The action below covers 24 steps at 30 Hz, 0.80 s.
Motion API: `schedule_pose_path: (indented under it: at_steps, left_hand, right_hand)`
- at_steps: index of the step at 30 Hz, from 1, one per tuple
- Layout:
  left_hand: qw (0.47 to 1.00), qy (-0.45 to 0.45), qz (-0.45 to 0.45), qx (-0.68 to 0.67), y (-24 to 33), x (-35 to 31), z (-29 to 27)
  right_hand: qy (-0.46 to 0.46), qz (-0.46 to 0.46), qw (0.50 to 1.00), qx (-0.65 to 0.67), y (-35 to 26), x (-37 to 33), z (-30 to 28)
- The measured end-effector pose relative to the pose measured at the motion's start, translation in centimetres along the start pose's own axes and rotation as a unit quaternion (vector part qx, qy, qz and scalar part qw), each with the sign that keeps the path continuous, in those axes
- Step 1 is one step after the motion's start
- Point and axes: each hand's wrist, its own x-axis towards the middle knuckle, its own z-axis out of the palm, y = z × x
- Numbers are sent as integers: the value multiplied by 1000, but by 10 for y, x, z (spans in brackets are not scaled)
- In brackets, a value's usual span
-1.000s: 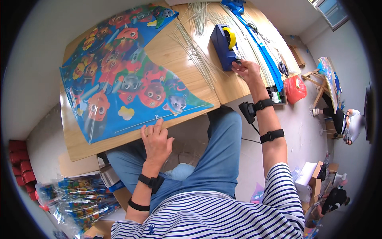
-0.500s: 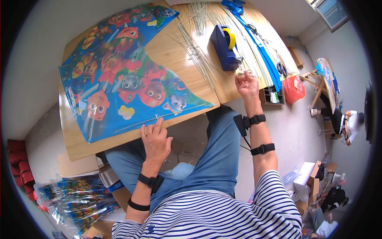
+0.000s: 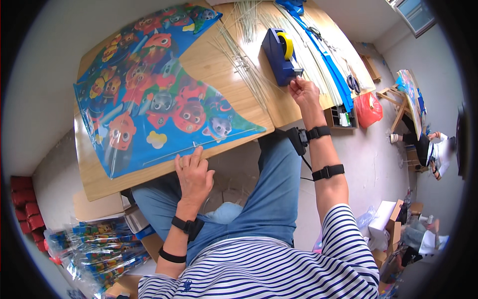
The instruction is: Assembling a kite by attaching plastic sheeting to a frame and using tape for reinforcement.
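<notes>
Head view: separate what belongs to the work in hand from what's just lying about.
In use, judging by position:
cartoon-printed blue sheet, at the left hand
thin pale rod along its near edge
tape dispenser, by the right hand
loose pale rods, probably

Apparently just lying about:
red plastic bag
red packages
clear-wrapped printed bundle

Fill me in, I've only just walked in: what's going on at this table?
A seated person's left hand rests its fingertips at the near edge of a blue printed sheet, by a thin pale rod lying along it. Their right hand is at the front end of a dark blue tape dispenser; whether it holds tape is unclear. Loose pale rods lie farther back.
</notes>
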Motion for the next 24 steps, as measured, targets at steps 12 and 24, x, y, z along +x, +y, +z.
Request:
schedule_pose_path:
  at_steps: [12, 24]
  left_hand:
    - [999, 5, 4, -32, 2, -5, -2]
    - [997, 25, -8, -70, -8, -34, -15]
  right_hand:
    - [-250, -105, 887, -374, 4, -58, 45]
    - [-659, -226, 375, -612, 140, -156, 157]
